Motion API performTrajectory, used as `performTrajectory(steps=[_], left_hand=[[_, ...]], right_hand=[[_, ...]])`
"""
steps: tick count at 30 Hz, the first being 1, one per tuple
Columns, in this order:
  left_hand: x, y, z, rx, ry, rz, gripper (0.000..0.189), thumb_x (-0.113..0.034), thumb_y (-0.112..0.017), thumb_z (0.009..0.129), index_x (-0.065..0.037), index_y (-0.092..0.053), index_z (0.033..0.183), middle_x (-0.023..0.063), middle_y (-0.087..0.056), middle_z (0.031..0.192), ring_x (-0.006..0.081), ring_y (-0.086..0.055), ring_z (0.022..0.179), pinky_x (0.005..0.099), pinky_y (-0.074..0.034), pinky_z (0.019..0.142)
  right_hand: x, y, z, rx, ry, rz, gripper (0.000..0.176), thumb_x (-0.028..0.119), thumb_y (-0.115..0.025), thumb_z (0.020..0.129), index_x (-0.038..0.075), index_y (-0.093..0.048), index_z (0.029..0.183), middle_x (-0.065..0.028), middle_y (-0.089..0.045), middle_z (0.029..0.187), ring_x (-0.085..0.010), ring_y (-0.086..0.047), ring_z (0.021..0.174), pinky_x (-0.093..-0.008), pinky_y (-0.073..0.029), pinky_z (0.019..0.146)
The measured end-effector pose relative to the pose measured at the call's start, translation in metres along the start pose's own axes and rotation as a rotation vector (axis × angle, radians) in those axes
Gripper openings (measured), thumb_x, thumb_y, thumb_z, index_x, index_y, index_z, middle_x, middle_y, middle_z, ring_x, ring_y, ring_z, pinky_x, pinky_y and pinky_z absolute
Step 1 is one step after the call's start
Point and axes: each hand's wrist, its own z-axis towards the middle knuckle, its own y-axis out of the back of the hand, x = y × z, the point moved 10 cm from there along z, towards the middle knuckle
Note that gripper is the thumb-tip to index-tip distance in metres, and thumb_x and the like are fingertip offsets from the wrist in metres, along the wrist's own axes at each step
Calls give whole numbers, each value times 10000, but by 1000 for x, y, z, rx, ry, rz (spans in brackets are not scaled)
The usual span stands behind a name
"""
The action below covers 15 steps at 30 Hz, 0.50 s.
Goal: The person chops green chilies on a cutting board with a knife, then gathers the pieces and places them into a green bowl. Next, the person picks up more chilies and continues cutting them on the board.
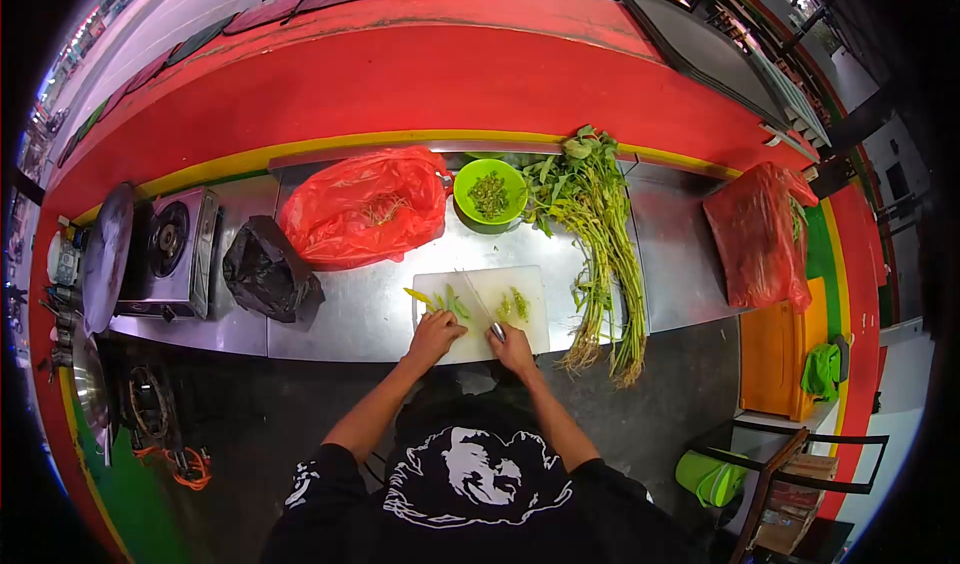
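On the white cutting board lie long green chilies and one yellow chili. My left hand is closed, its fingers curled at the near ends of the green chilies; their tips are partly hidden. My right hand grips a knife by its handle, the blade pointing away from me across the middle of the board. Right of the blade is a small group of cut green pieces.
Behind the board stand a green bowl with chopped greens and an open red plastic bag. Leafy long-stemmed greens lie to the right. A black bag and a gas stove are left; another red bag sits far right.
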Motion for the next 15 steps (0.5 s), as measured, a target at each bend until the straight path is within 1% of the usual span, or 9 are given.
performTrajectory(steps=[1, 3, 4, 6, 7, 10, 11, 12, 15], left_hand=[[-1, 1, -1, 1, -1, -1, 166, -152, -711, 853, -196, -797, 989, -9, -582, 914, 196, -592, 959, 387, -401, 783], [-3, 2, -3, -16, -23, 19, 192, -148, -706, 849, -206, -800, 1005, -8, -580, 925, 194, -586, 969, 382, -399, 781], [-1, 0, -4, -15, -23, 20, 192, -148, -706, 849, -206, -800, 1005, -8, -580, 925, 194, -586, 969, 382, -399, 781], [-1, 2, -6, -57, -32, 34, 211, -140, -704, 836, -209, -801, 1010, -11, -582, 938, 191, -581, 973, 379, -404, 788], [-1, 1, -7, -56, -31, 34, 211, -140, -704, 836, -209, -801, 1010, -11, -582, 938, 191, -581, 973, 379, -404, 788], [-2, 3, -8, -72, -17, 42, 228, -130, -701, 825, -212, -801, 1013, -12, -586, 938, 190, -581, 972, 379, -411, 798], [-3, 4, -8, -76, -21, 46, 227, -129, -701, 823, -211, -800, 1010, -14, -589, 939, 191, -581, 967, 378, -413, 803], [-4, 5, -8, -81, -25, 51, 225, -127, -701, 821, -210, -799, 1006, -15, -593, 939, 192, -580, 963, 378, -415, 808], [-5, 7, -7, -84, -28, 51, 202, -140, -708, 824, -209, -798, 991, -22, -595, 931, 194, -579, 950, 379, -412, 802]], right_hand=[[4, 0, 1, -1, -1, 0, 289, 289, -681, 953, 0, -686, 951, -249, -699, 825, -451, -681, 775, -493, -525, 704], [13, 1, 3, -19, -24, 78, 293, 289, -675, 970, -3, -693, 968, -226, -697, 798, -387, -691, 723, -440, -524, 677], [19, 0, 3, -19, -24, 79, 293, 289, -675, 970, -3, -693, 968, -226, -697, 798, -387, -691, 723, -440, -524, 677], [40, 2, 3, -44, 72, 201, 268, 262, -672, 981, -4, -701, 999, -203, -695, 777, -317, -691, 685, -398, -521, 657], [44, 1, 1, -20, 64, 214, 236, 229, -672, 983, -1, -708, 1021, -197, -699, 780, -287, -699, 687, -389, -522, 656], [45, -10, 0, -13, 91, 223, 218, 212, -683, 972, 0, -703, 1021, -199, -699, 782, -310, -698, 691, -392, -523, 656], [41, -15, 0, -3, 84, 181, 229, 228, -690, 959, 6, -696, 1015, -219, -703, 798, -371, -704, 722, -430, -536, 673], [36, -19, 0, -2, 86, 181, 229, 228, -690, 959, 6, -696, 1015, -219, -703, 798, -371, -704, 722, -430, -536, 673], [23, -27, -2, -14, 57, 60, 240, 246, -697, 945, 12, -689, 996, -240, -705, 819, -432, -694, 764, -482, -542, 693]])
